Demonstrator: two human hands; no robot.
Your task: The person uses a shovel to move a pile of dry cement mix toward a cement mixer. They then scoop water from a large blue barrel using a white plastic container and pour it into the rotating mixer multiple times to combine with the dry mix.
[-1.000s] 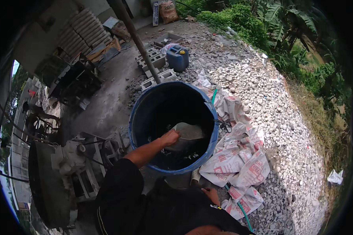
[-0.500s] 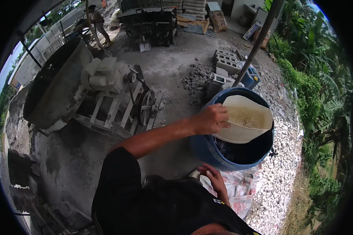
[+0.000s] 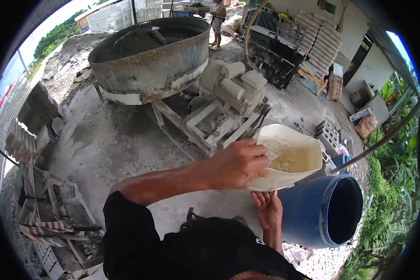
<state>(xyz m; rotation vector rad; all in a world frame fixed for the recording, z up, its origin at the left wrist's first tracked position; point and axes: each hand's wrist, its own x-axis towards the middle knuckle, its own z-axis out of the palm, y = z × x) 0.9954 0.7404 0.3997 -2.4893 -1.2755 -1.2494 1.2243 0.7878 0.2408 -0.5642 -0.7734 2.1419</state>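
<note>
My left hand (image 3: 242, 163) grips the rim of a cream plastic pail (image 3: 261, 182) by its near left side. Cloudy, yellowish water (image 3: 289, 156) with foam lies inside it. Below the pail, my right hand (image 3: 269, 209) is palm up, its fingers against the pail's underside; the fingertips are partly hidden. To the right of both hands stands a large blue drum (image 3: 301, 212), its round mouth turned right in this view and dark inside.
A round metal mixer pan (image 3: 149, 70) stands ahead, with a motor (image 3: 233, 86) on its frame. Wooden racks (image 3: 56, 214) are at left. Hollow blocks (image 3: 328, 135) and a slanting pole (image 3: 375, 147) lie beyond the drum. A person (image 3: 217, 23) stands far off.
The pail has come up out of the drum's mouth and away to its left, in my left hand. My right hand has risen to the pail's underside. The view has swung left.
</note>
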